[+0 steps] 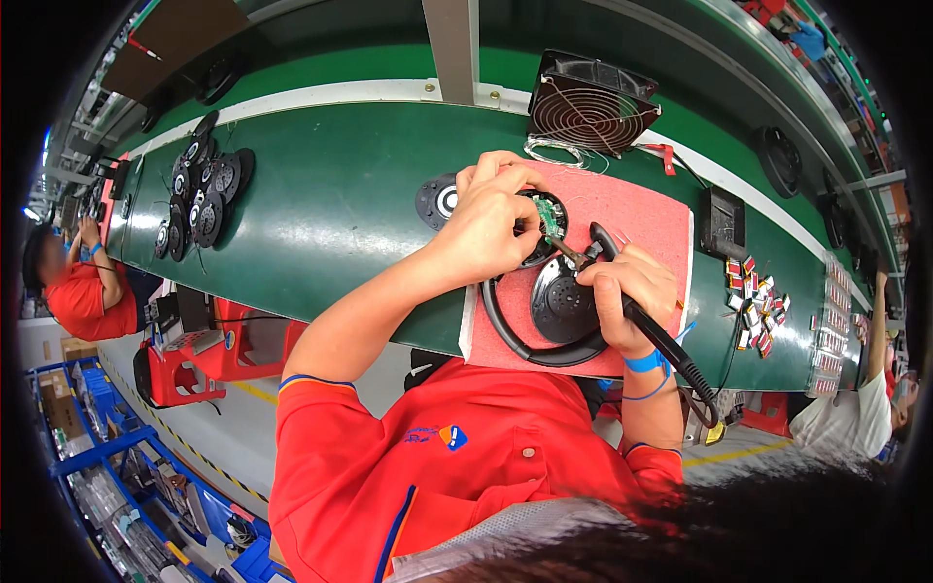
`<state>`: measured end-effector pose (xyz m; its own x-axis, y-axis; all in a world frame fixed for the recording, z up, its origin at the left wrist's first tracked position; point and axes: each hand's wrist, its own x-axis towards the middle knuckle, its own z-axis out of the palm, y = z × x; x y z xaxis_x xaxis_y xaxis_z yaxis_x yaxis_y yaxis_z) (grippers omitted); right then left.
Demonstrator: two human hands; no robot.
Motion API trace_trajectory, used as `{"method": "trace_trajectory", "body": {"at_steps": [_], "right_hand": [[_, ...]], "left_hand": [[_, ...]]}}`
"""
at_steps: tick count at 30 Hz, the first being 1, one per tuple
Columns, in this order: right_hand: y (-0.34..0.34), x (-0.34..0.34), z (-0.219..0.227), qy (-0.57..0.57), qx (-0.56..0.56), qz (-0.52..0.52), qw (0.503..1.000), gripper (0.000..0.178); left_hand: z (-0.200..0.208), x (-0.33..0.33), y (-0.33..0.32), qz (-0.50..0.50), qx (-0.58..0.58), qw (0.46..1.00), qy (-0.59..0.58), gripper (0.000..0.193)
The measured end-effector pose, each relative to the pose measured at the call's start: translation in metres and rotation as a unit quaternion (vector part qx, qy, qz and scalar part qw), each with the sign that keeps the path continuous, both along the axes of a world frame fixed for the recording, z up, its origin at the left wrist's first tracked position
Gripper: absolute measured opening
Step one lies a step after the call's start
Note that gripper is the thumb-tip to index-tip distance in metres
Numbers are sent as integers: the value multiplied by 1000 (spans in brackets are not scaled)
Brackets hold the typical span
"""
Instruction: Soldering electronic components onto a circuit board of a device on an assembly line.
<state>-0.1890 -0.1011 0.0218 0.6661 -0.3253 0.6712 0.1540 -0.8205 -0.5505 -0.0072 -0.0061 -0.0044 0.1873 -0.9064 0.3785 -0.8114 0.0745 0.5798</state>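
Observation:
My right hand [637,293] grips a soldering iron [580,260] whose thick black cord trails past the wrist. The iron's tip meets a small green circuit board [550,216] inside an open round earcup. Over that board my left hand [496,216] is pinched closed, and what its fingertips hold is too small to make out. The earcup belongs to black headphones, whose curved headband [515,340] and second round cup [564,301] lie on a pink mat [646,209]. Partly behind my left hand is a black speaker disc [432,202] with a pale centre.
A black fan [591,105] stands behind the mat beside a coil of white wire [559,151]. Several speaker discs [206,194] are heaped at left. Small batteries [756,306] and a black tray [722,222] sit at right. Co-workers [87,291] work at both ends.

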Motion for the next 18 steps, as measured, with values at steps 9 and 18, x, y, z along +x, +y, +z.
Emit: {"method": "trace_trajectory", "body": {"at_steps": [9,18], "right_hand": [[1,-1,-1,9,0,13,1000,16],[0,-2,-1,-2,9,8,1000,15]], "left_hand": [[0,-1,-1,-1,-2,1000,1,7],[1,1,-2,-8,1,1000,1,7]]}}
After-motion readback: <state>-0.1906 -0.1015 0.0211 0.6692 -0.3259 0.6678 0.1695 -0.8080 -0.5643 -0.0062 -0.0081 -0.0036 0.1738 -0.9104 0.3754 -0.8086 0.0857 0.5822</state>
